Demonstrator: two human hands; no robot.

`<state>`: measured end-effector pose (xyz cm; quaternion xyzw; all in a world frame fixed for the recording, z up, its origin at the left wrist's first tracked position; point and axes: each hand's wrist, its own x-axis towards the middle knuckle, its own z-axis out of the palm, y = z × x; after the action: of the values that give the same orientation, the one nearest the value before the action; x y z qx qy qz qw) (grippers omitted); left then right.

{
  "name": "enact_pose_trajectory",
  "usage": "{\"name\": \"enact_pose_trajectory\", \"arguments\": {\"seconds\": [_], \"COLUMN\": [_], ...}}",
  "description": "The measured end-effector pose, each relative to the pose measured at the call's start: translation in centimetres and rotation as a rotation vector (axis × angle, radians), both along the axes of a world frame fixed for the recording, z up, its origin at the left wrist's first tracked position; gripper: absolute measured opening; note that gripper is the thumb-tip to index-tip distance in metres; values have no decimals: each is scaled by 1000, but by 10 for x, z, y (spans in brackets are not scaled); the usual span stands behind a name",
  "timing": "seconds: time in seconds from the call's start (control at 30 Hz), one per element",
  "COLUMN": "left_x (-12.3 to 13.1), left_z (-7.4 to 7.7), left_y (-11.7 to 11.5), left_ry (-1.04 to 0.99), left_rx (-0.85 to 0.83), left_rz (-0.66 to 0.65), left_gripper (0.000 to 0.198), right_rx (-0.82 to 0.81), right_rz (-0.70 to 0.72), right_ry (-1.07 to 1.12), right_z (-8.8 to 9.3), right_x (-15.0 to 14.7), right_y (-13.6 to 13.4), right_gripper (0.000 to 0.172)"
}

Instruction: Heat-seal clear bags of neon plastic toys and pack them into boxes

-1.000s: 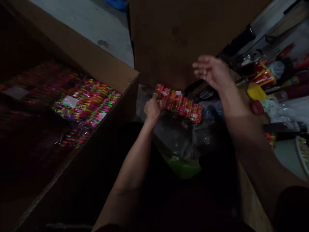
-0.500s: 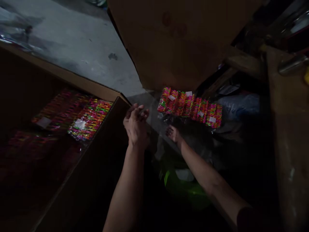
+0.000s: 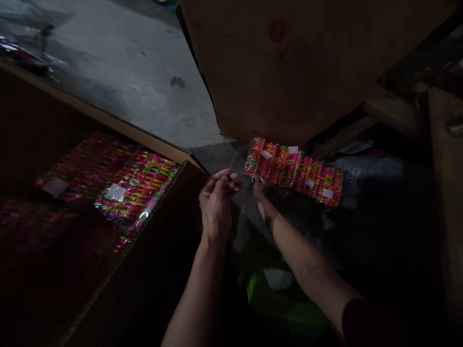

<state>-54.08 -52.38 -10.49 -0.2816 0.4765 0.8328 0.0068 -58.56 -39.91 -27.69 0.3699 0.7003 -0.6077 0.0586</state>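
Four-part rows of small bright pink, orange, yellow and green pieces lie in a clear plastic pack [image 3: 300,166] with white labels, ahead of my hands. My right hand [image 3: 261,192] reaches the near left edge of this pack, fingers drawn together; dimness hides what they grip. To its left, my left hand [image 3: 218,202] has curled fingers with thumb and forefinger close together by the corner of an open carton [image 3: 144,250]. A faint clear film seems to stretch between the hands. Inside the carton is a similar colourful pack [image 3: 135,185], with more packs in shadow.
A large cardboard box [image 3: 289,72] stands behind the pack. Grey concrete floor [image 3: 144,72] shows at upper left. On the right is a wooden board [image 3: 446,193]. Something green [image 3: 289,303] lies below my right forearm. Clear plastic [image 3: 21,43] sits at far left.
My right hand has moved up to the pack's near left edge. My left hand has shifted slightly right and down, its fingers closer to the pack. The view has shifted slightly.
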Motion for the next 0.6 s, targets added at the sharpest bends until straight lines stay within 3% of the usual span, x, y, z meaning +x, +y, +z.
{"name": "enact_pose_trajectory", "arguments": {"seconds": [0.1,0.2,0.3,0.4,0.47,0.5,0.6], "left_x": [-1,-3,-3,1,3,4,5], "left_z": [1,-1,-6,-5,12,27,98], "left_y": [5,8,8,9,15,21,50], "left_ry": [41,70,84,206,380,493,923], "left_rx": [28,26,6,-90,-203,-261,-383], "left_rz": [-12,-42,-66,-131,-248,-340,-714], "left_gripper": [41,38,37,36,36,39,51], "right_rx": [205,312,367,320,292,283,240], "right_rz": [-15,28,164,408,550,613,749], "right_ry": [82,199,395,468,420,401,399], "right_z": [32,80,145,222,274,299,363], "right_x": [-6,-11,2,42,75,92,137], "right_y": [17,47,87,126,146,153,167], "right_gripper": [27,24,23,26,26,25,21]}}
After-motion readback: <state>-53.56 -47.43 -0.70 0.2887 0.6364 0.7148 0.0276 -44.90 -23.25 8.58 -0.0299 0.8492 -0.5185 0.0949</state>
